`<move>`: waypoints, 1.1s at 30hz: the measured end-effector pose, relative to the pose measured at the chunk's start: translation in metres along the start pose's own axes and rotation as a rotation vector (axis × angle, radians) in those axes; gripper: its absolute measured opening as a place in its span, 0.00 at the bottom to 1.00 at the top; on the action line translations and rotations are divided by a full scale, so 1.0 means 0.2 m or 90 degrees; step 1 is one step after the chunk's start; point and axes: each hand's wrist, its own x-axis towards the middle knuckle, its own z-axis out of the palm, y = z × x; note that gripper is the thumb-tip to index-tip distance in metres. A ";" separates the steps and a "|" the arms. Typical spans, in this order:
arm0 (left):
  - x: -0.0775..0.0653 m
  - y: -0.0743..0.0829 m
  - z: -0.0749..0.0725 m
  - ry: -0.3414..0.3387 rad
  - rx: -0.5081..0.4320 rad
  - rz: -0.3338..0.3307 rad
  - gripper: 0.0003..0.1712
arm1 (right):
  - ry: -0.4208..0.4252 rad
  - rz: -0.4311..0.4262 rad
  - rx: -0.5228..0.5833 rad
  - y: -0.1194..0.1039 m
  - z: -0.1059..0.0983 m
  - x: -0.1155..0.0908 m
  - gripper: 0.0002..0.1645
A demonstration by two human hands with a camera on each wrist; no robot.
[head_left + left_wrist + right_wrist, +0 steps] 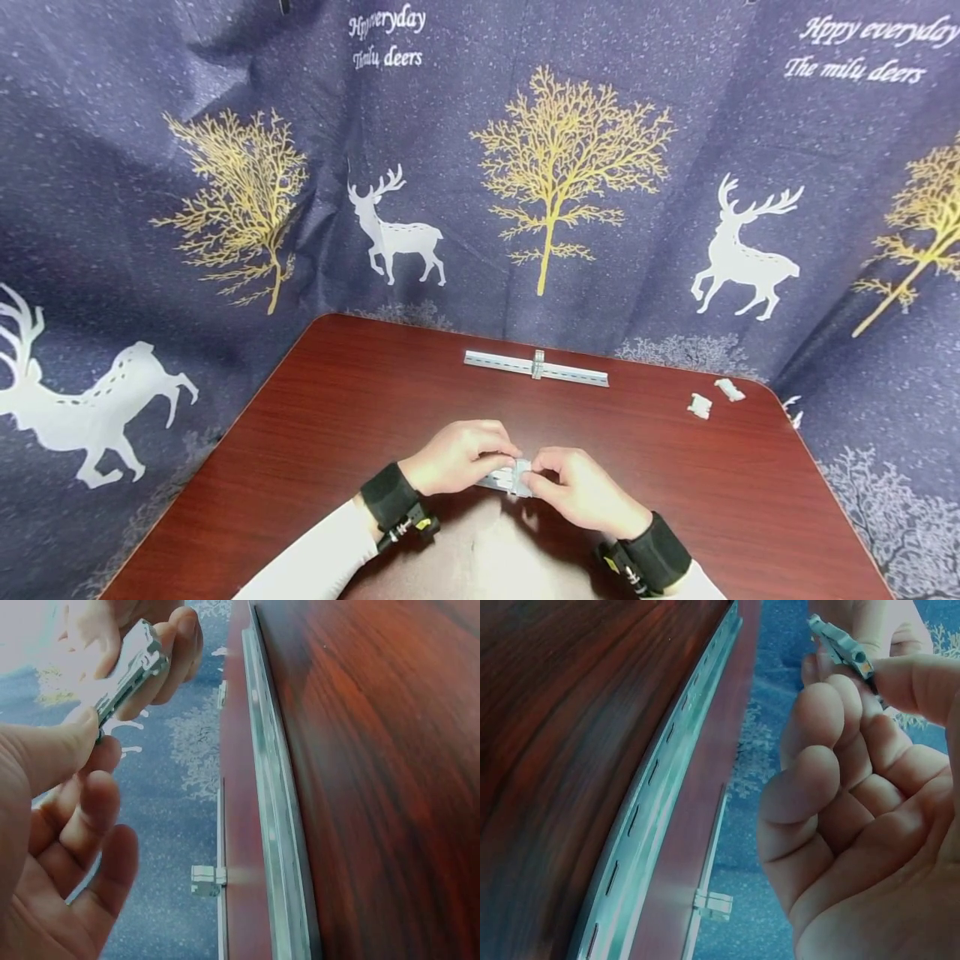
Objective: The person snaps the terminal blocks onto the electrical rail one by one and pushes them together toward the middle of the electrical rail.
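Clip (522,477), at six o'clock from the far rail (498,362), is pinched by left hand (465,457) and right hand (583,490), thumbs against fingers; judged light, stiff, mildly fragile, best held by its ends

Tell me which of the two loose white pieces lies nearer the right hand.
The front-left piece is nearer the right hand; the back-right piece lies farther off.

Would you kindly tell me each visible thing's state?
Left hand: pinching terminal block
Right hand: pinching same block
Terminal block: raised off near DIN rail
Near DIN rail: lying flat
Far DIN rail: lying flat
Mounted block: straddling far DIN rail
Two white blocks: lying loose
Curtain: hanging, creased
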 end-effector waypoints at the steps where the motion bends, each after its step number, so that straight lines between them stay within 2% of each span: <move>1: 0.00 -0.01 0.00 -0.007 0.004 -0.011 0.09 | 0.000 0.004 0.001 0.00 0.00 0.00 0.18; 8: -0.05 -0.04 -0.05 -0.090 0.040 -0.131 0.17 | 0.011 0.047 -0.011 0.01 -0.02 0.00 0.19; 15: -0.09 -0.09 -0.08 -0.160 0.055 -0.202 0.24 | 0.006 0.104 -0.016 0.01 -0.02 0.01 0.18; 22: -0.10 -0.12 -0.09 -0.226 0.076 -0.222 0.28 | 0.025 0.123 -0.040 0.01 -0.02 0.01 0.20; 33: -0.10 -0.11 -0.12 -0.253 0.055 -0.232 0.14 | 0.030 0.135 -0.044 0.02 -0.02 0.00 0.21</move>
